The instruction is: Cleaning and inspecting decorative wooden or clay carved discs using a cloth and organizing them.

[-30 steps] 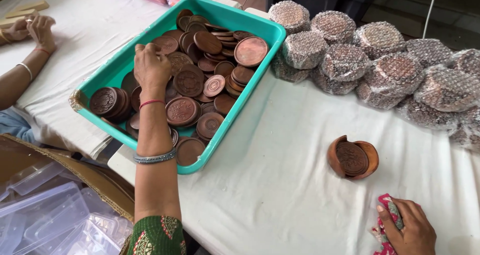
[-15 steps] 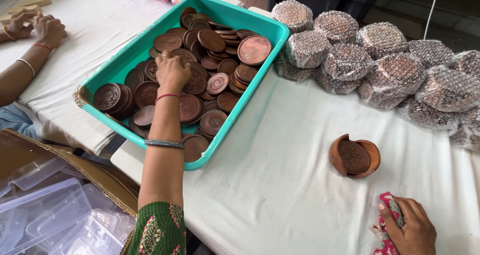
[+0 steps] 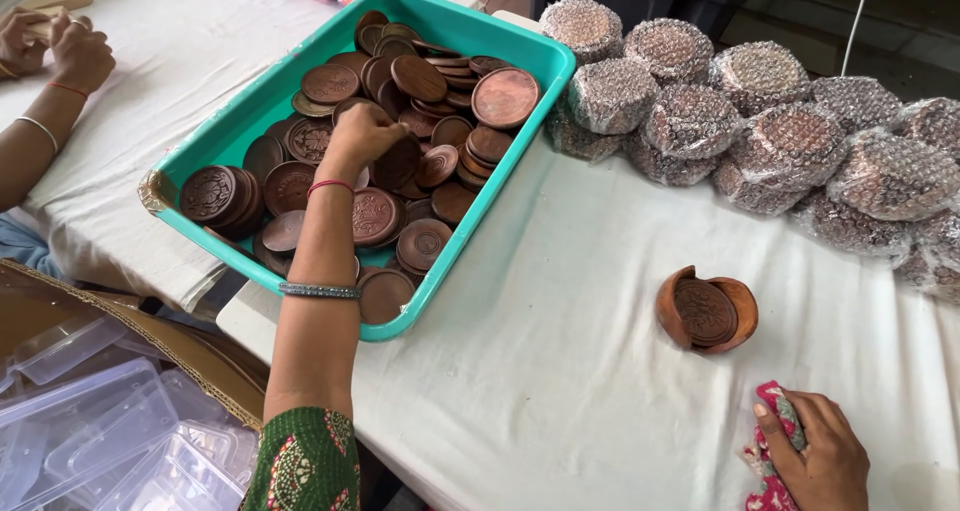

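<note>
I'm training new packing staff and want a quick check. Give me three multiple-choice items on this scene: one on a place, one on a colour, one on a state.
1. Where is the left hand?
A. On the bubble-wrapped bundles
B. Over the wooden discs in the tray
C. On the cardboard box

2. What colour is the tray?
A. Teal
B. Red
C. White

3. What is the right hand doing?
A. Lying flat and empty
B. Gripping a patterned cloth
C. Lifting the round holder

Key: 1 B, the fingers close among the wooden discs; 2 A, its rim is teal; 3 B, the patterned cloth sits in its grip.
</note>
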